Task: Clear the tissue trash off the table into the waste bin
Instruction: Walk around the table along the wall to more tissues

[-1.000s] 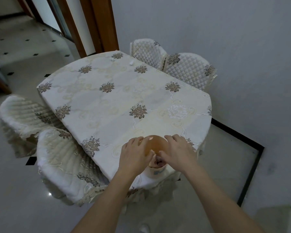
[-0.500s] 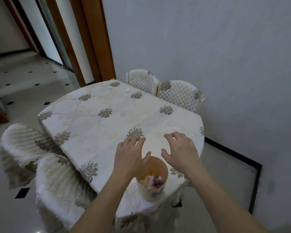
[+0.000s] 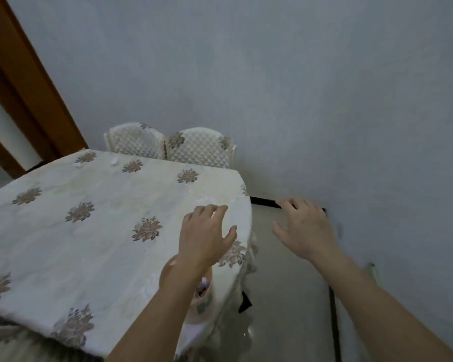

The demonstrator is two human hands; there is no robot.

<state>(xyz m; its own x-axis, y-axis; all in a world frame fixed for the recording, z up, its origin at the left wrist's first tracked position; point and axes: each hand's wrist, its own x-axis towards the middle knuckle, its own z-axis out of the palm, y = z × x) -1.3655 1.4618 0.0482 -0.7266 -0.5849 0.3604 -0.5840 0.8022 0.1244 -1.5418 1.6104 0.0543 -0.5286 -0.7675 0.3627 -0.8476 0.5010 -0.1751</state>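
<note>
Two quilted cream chairs stand side by side at grey wall (image 3: 298, 87): left chair (image 3: 135, 143), right chair (image 3: 202, 147), backs touching. Brown wooden door frame (image 3: 24, 82) far left. Black baseboard strip (image 3: 264, 202) at wall foot, glossy pale floor (image 3: 285, 296) beside it.

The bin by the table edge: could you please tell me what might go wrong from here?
The bin sits near the table edge, half hidden under the left forearm; a nudge could tip it off. Two white scraps lie at the far end, away from the open left hand and right hand, and could be missed.
</note>
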